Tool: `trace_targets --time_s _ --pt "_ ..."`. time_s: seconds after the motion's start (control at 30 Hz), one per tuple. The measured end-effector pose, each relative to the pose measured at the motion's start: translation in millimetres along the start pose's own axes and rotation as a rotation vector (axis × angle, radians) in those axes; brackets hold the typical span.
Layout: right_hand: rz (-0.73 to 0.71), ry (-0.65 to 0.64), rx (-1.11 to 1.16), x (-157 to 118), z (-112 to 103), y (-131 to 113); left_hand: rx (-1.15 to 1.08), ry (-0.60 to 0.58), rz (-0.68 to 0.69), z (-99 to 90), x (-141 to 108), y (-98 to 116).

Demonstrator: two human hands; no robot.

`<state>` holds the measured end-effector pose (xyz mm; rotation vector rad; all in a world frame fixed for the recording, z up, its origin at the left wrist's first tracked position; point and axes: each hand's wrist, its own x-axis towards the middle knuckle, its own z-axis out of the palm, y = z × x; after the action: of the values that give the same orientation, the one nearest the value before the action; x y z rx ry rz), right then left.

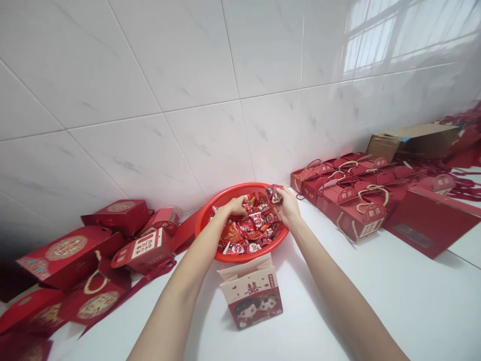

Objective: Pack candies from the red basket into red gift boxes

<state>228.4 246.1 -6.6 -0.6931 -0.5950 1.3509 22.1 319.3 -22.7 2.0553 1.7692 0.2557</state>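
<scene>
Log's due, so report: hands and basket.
Left hand in red basket, among wrapped sweets. Right hand holding small packet, at rim. Open paper bag in front.

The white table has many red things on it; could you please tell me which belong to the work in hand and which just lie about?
In use:
right hand, holding a small wrapped packet
left hand, in the red basket of packets
paper bag, open beside it

Apparently lying about:
red boxes at left
rope-handled boxes at right
cardboard box
</scene>
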Motion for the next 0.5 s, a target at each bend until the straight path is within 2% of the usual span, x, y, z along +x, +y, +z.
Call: trace_targets --time_s 0.13,0.23,0.37,0.5 --pt "-0.001 -0.021 0.01 2 -1 2 -0.111 0.0 0.051 -3.1 -7 4" --pt "0.004 -0.039 0.011 3 -1 2 -0.229 -0.041 0.106 -6.6 -14 11" --pt "0.011 -0.067 0.018 2 0 2 -0.408 -0.125 0.207 -12.6 -27 26" --pt "0.014 -0.083 0.017 1 2 2 -0.53 -0.119 0.301 -17.4 -38 41"
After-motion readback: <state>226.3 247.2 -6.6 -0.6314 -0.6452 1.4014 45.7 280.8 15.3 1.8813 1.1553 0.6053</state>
